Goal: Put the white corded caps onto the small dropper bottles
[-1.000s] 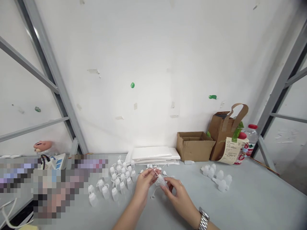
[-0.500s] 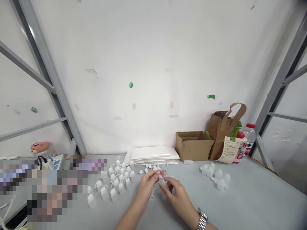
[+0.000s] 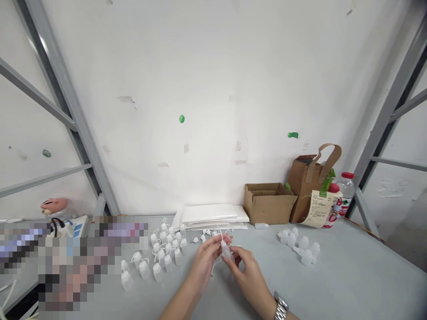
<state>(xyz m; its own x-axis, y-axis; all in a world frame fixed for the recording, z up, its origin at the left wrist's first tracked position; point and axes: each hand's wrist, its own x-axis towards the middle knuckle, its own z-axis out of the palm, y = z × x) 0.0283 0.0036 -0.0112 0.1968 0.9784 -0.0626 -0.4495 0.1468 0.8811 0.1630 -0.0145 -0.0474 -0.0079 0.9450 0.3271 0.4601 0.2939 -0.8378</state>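
A small translucent plastic squeeze bottle (image 3: 227, 252) is tilted between my two hands, its white top pointing up and left with a thin white strap (image 3: 219, 232) rising from it. My right hand (image 3: 246, 267) grips the bottle's body between thumb and fingers. My left hand (image 3: 206, 257) is closed about the white top, its fingertips partly behind the bottle. Just beyond my hands lie several loose white caps (image 3: 204, 235), some hidden by my fingers. Left of my left hand stand several capped bottles (image 3: 167, 262) with looped straps.
Several bottles without straps (image 3: 304, 251) lie and stand at the right. Along the wall are a stack of white sheets or bags (image 3: 213, 215), a cardboard box (image 3: 270, 206), a brown paper bag (image 3: 302, 182) and a red-capped bottle (image 3: 347, 191). Grey metal frames (image 3: 66, 93) flank the table.
My left fingers have loosened and opened slightly at the bottle's top, so the top and its upright strap now show. My right hand keeps its grip on the bottle.
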